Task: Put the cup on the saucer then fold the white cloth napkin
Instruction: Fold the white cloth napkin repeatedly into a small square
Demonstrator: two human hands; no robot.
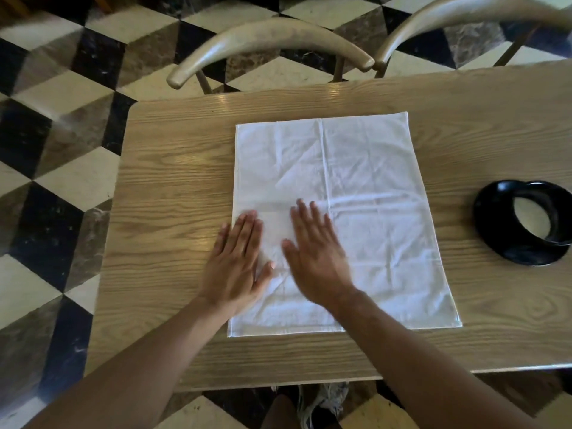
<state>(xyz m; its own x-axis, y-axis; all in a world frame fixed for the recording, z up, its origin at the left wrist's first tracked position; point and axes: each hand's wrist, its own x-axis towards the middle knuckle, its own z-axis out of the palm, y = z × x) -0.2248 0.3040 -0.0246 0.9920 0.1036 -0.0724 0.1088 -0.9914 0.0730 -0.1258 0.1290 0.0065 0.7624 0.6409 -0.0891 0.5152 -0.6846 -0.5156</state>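
Observation:
The white cloth napkin (356, 187) lies spread flat on the wooden table (173, 193), creased with old fold lines. My left hand (236, 261) lies flat with straight fingers on the napkin's near-left edge, partly over the bare wood. My right hand (312, 255) presses flat on the napkin just beside it, fingers straight and spread. At the right edge of the view a black cup (534, 219) with a pale inside stands on a black saucer (495, 239).
Two curved wooden chair backs (266, 41) (464, 13) stand at the table's far side. A checkered black, cream and brown tile floor (52, 156) surrounds the table. The table's left edge runs close to my left hand.

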